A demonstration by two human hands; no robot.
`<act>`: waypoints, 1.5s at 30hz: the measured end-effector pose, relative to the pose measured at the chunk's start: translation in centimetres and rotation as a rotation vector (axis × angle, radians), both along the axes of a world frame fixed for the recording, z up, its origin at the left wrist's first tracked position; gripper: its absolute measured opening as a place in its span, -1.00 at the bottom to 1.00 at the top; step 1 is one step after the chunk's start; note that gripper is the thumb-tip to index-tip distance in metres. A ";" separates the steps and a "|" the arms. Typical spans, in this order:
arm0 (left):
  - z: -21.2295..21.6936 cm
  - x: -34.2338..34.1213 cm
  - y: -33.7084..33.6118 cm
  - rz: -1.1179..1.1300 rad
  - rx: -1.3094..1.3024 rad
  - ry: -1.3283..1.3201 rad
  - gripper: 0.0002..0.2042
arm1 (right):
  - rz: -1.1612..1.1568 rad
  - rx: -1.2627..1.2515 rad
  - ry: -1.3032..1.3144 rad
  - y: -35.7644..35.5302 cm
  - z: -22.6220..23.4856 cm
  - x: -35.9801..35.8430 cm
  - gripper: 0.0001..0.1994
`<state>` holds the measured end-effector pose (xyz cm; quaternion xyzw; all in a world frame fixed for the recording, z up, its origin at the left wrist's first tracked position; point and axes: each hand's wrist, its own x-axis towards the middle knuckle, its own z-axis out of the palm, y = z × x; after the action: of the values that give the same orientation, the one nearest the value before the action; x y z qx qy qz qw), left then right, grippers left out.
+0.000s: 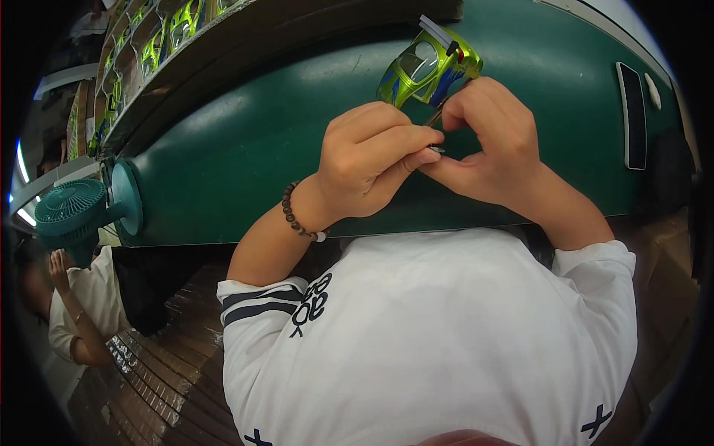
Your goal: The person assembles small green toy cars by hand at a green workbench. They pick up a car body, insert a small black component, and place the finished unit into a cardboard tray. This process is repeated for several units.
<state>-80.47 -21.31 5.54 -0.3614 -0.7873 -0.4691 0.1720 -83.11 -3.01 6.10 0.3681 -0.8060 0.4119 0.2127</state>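
Note:
Over the green table (pixel 245 149), my two hands meet at the fingertips. My left hand (pixel 372 156), with a beaded bracelet (pixel 290 212) on its wrist, pinches a small shiny metallic piece (pixel 436 149). My right hand (pixel 494 137) is closed with its fingers curled, and its thumb reaches to that same piece. What its curled fingers hold, if anything, is hidden. Just beyond the hands sits a lime-green shell (pixel 405 78) with clear windows and blue parts; I cannot tell its exact kind. A pale grey strip (pixel 437 31) sticks out at its far end.
A long divided box (pixel 223 56) with several similar lime-green pieces runs along the far left. A teal fan (pixel 82 208) stands at the table's left end. At the right lie a black phone (pixel 632 115) and a small white object (pixel 653 91). Another person (pixel 85 312) sits at lower left.

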 end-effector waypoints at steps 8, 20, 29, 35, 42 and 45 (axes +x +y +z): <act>-0.3 0.5 1.6 0.229 -0.122 0.124 -0.43 | -0.044 -0.024 0.052 -1.3 -1.6 0.8 -0.78; 0.0 -0.6 1.8 0.459 -0.233 0.385 -0.41 | 0.037 -0.051 -0.178 -2.4 -1.4 1.2 -0.76; 0.4 -0.2 1.5 0.391 -0.244 0.431 -0.40 | 0.123 -0.098 -0.087 -2.2 -1.7 1.4 -0.79; -1.0 -0.8 0.5 0.231 -0.068 0.413 -0.40 | 0.055 -0.114 0.166 -1.1 -1.3 -0.2 -0.73; -2.6 -1.4 2.0 0.069 0.372 0.260 -0.31 | 0.083 -0.252 0.179 -0.3 -1.9 -0.5 -0.78; -2.5 -1.8 2.3 0.063 0.410 0.188 -0.36 | 0.064 -0.279 0.131 -0.3 -1.6 -0.4 -0.82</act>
<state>-82.31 -19.01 3.02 -0.3364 -0.6670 -0.5779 0.3287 -83.50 -3.30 4.49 0.3867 -0.7132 0.5014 0.3006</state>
